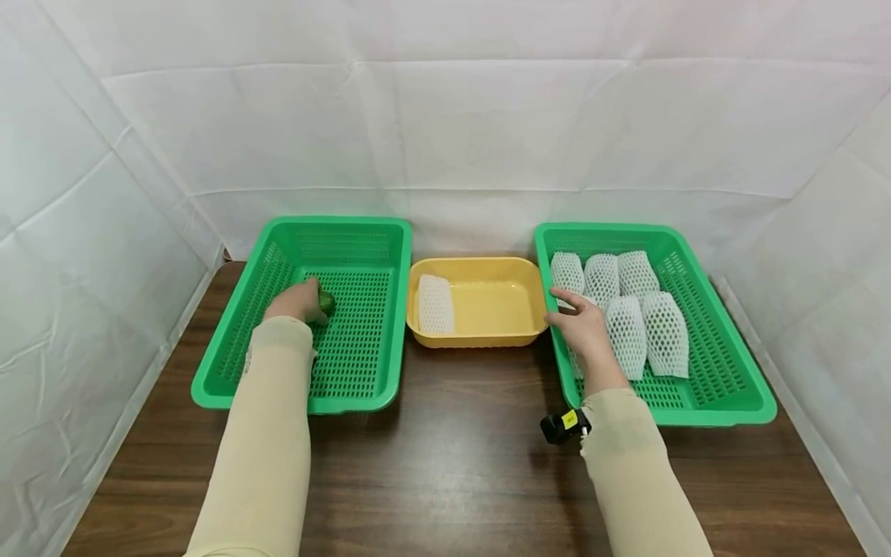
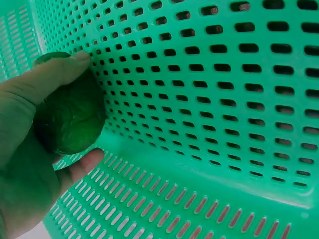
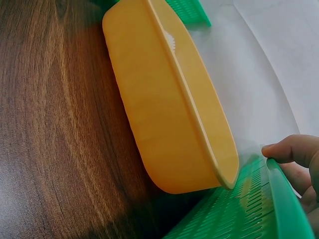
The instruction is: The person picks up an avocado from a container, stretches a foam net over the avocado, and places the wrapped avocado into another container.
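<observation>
My left hand (image 1: 295, 302) is inside the left green basket (image 1: 299, 404) and grips a dark green, rounded fruit (image 2: 72, 117). In the left wrist view the thumb lies over the fruit's top and the other fingers are beneath it, close to the slotted wall. Fingertips of my right hand (image 1: 585, 329) rest at the near-left rim of the right green basket (image 1: 731, 418), with nothing held between them. Several white foam net sleeves (image 1: 666, 333), rounded out in shape, lie in that basket, partly hidden behind the hand.
Between the two baskets stands a yellow tray (image 1: 480, 340), with one flat white foam net sleeve (image 1: 436, 305) at its left end. All three containers are on a dark wooden table (image 1: 459, 464). White sheeting (image 1: 480, 131) closes off the back and both sides.
</observation>
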{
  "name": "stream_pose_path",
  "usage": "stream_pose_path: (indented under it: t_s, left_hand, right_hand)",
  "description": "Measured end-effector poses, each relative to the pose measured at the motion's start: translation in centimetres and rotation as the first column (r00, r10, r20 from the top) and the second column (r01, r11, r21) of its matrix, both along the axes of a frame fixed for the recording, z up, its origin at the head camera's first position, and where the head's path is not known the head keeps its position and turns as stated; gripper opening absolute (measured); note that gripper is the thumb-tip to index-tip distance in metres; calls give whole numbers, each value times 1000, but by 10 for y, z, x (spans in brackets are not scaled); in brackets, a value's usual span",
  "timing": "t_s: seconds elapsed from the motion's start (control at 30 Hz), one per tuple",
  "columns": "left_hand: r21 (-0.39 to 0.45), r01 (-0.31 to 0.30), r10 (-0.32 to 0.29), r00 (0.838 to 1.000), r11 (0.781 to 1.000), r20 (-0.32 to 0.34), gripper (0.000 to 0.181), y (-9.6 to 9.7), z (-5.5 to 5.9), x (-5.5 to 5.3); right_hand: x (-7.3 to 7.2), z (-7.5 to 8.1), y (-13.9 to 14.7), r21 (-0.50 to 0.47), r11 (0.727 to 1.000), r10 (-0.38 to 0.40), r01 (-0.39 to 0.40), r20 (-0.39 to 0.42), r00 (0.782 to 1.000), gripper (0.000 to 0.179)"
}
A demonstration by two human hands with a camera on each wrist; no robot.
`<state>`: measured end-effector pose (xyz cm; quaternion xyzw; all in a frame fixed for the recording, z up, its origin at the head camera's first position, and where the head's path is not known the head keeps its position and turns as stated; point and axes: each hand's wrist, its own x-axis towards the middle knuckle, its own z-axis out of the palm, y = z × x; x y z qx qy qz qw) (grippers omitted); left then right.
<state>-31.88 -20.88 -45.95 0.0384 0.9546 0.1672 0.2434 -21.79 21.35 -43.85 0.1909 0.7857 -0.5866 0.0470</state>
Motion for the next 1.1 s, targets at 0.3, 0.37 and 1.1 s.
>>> stream_pose_path:
  t_s: [0.3, 0.37, 1.1]
  left_hand:
    - [49, 42, -35, 992, 998, -125, 74, 11, 19, -6]
    - [65, 55, -43, 984, 996, -173, 70, 17, 29, -9]
    - [274, 202, -86, 920, 940, -383, 60, 90, 102, 33]
  right_hand:
    - [0, 1, 1, 11, 1000, 5, -5, 17, 1000, 52]
    - [0, 2, 2, 14, 1000, 4, -4, 15, 1000, 52]
    - [-2, 1, 0, -22, 1000, 1, -1, 9, 1000, 52]
